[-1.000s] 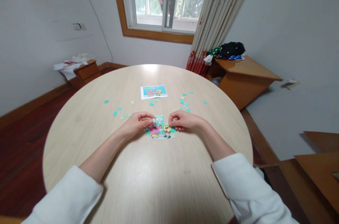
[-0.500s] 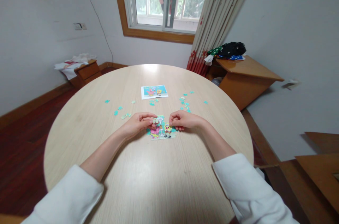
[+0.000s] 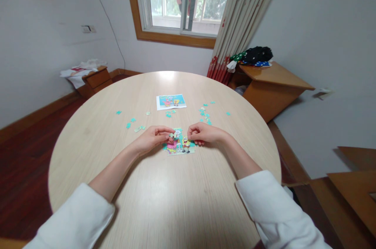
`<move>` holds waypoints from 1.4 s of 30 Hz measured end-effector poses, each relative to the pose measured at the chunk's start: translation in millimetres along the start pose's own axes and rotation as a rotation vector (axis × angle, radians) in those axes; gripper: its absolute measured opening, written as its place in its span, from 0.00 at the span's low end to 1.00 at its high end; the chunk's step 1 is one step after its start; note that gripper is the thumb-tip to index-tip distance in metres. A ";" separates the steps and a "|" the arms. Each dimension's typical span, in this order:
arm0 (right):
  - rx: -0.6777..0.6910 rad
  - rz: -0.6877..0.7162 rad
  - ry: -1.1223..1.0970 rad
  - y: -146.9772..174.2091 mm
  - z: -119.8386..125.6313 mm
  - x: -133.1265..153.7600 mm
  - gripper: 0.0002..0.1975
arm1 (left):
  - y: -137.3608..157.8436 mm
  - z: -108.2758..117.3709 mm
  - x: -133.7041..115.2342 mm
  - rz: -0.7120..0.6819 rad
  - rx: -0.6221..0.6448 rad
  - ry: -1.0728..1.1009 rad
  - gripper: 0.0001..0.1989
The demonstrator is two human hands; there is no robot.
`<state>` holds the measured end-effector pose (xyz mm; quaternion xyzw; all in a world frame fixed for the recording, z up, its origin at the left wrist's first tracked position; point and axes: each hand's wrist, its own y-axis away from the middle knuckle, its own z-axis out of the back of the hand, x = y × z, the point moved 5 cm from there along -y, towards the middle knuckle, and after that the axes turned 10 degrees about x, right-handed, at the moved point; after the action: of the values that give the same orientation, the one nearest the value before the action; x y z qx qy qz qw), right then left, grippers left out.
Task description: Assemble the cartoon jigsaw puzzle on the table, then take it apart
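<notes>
A partly joined jigsaw puzzle [image 3: 179, 149] with cartoon figures lies flat on the round table, between my hands. My left hand [image 3: 154, 138] pinches a small pale-green puzzle piece [image 3: 174, 136] between thumb and fingers, just over the puzzle's upper left part. My right hand [image 3: 204, 133] is at the puzzle's right side, thumb and index finger pressed together beside the yellow figure. Whatever lies between those fingertips, if anything, is too small to make out. The fingers of both hands cover parts of the puzzle's edges.
Beyond the puzzle lies a reference picture [image 3: 171, 102] on the table [image 3: 176, 206]. Loose puzzle pieces are scattered to the left [image 3: 128, 125], behind the puzzle, and to the right [image 3: 207, 116]. Wooden cabinets stand past the table's edge, with cloths [image 3: 255, 56] on the right one.
The puzzle piece in my left fingers has turned and shifted slightly to the right. My right hand stays in the same place.
</notes>
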<state>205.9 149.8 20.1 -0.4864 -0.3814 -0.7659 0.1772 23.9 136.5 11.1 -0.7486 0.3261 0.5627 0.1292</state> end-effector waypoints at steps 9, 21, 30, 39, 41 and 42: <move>-0.012 0.000 -0.010 0.6 0.2 -0.4 0.07 | -0.5 1.5 1.0 -0.016 -0.003 -0.021 0.12; 0.001 0.008 0.004 -0.1 0.2 -0.8 0.07 | -0.5 -2.2 -2.3 -0.048 0.006 -0.035 0.18; 0.013 0.013 0.004 -1.2 1.5 -2.8 0.09 | -1.2 2.5 -0.5 -0.053 -0.022 -0.084 0.14; -0.001 0.036 -0.033 0.5 0.0 -0.2 0.07 | -0.6 2.6 -3.0 -0.062 -0.070 -0.103 0.12; -0.018 0.058 -0.054 1.3 -0.5 2.7 0.07 | -0.7 2.4 -3.2 -0.066 -0.069 -0.105 0.12; -0.029 0.083 -0.051 1.6 -0.6 5.4 0.07 | -0.9 2.3 -3.1 -0.065 -0.063 -0.106 0.12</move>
<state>204.0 148.8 25.4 -0.5237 -0.3542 -0.7506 0.1920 22.2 139.5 13.0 -0.7317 0.2766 0.6069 0.1409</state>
